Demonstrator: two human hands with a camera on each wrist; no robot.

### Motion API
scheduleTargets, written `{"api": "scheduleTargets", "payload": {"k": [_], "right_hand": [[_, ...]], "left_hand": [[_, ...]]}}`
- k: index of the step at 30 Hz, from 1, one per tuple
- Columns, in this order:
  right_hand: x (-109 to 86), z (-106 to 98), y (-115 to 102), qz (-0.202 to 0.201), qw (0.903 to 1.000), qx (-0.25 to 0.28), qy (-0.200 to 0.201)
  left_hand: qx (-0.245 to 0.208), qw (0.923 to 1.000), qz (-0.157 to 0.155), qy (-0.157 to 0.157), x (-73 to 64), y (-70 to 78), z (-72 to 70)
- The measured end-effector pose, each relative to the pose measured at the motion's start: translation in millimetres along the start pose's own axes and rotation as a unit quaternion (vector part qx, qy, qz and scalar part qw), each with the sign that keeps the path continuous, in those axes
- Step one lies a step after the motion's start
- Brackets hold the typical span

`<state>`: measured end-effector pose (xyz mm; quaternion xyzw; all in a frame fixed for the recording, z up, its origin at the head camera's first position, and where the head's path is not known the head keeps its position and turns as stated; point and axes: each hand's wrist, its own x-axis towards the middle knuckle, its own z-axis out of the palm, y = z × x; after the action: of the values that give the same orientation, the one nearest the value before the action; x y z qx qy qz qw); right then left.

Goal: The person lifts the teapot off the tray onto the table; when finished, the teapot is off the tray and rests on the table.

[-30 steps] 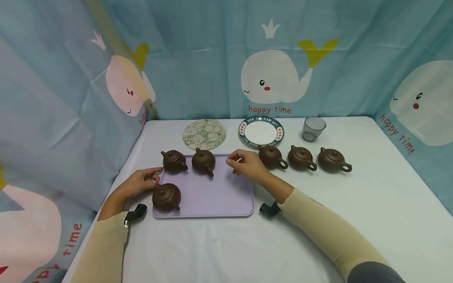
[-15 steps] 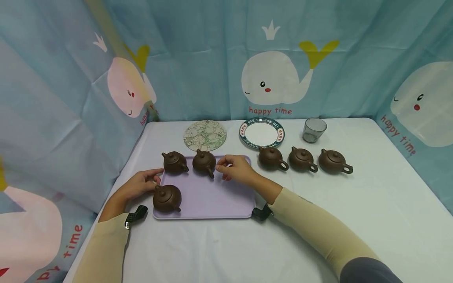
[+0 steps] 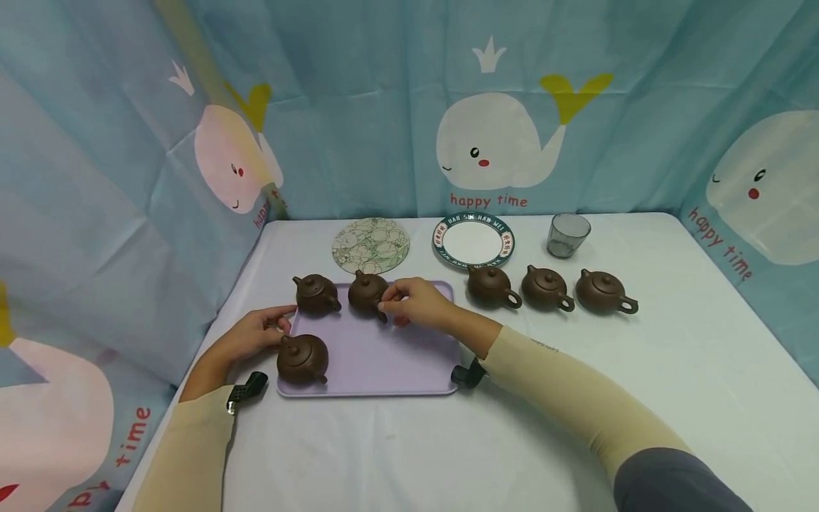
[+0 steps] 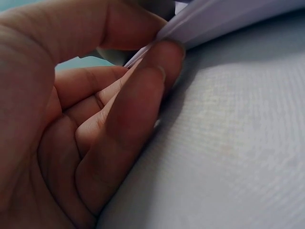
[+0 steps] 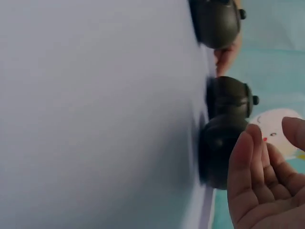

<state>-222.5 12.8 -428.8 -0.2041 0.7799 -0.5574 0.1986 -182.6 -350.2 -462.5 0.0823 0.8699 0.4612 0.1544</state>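
Observation:
A lilac tray (image 3: pixel 384 373) lies on the table with three brown clay teapots on it. Two teapots stand along its far edge: a left one (image 3: pixel 316 294) and a right one (image 3: pixel 367 291). The third teapot (image 3: pixel 301 359) is at the near left corner. My left hand (image 3: pixel 246 338) grips the tray's left rim, thumb above and bent fingers against the edge in the left wrist view. My right hand (image 3: pixel 419 304) reaches over the tray, fingertips right at the handle of the far right-hand teapot. In the right wrist view a gap shows between thumb and fingers (image 5: pixel 242 152).
Three more brown teapots (image 3: pixel 544 288) stand in a row to the right of the tray. Behind are a round patterned mat (image 3: pixel 371 245), a green-rimmed plate (image 3: pixel 473 240) and a clear glass (image 3: pixel 567 236). A blue whale-print curtain (image 3: pixel 358 142) encloses the white table.
My right hand has moved left from the tray's far right side to the handle of the far right-hand teapot. The left hand has stayed at the tray's rim.

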Motion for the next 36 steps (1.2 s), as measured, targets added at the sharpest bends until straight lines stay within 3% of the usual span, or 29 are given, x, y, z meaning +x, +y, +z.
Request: {"api": "scheduleTargets", "payload": {"k": [6, 16, 28, 36], "right_hand": [[3.4, 10, 0, 0.018, 0.9990, -0.030, 0.028], [10.9, 19, 12, 0.010, 0.9981, -0.054, 0.027], [15.1, 16, 20, 0.006, 0.9988, -0.026, 0.040], [15.7, 16, 22, 0.005, 0.9955, -0.078, 0.053]], "left_hand": [[-0.013, 0.9998, 0.011, -0.004, 0.8, -0.3, -0.6], [-0.006, 0.9999, 0.013, -0.004, 0.7, -1.2, -0.3], [-0.007, 0.9998, 0.020, -0.003, 0.8, -2.0, -0.9], [-0.012, 0.9995, 0.028, -0.005, 2.3, -6.1, -0.5]]}}
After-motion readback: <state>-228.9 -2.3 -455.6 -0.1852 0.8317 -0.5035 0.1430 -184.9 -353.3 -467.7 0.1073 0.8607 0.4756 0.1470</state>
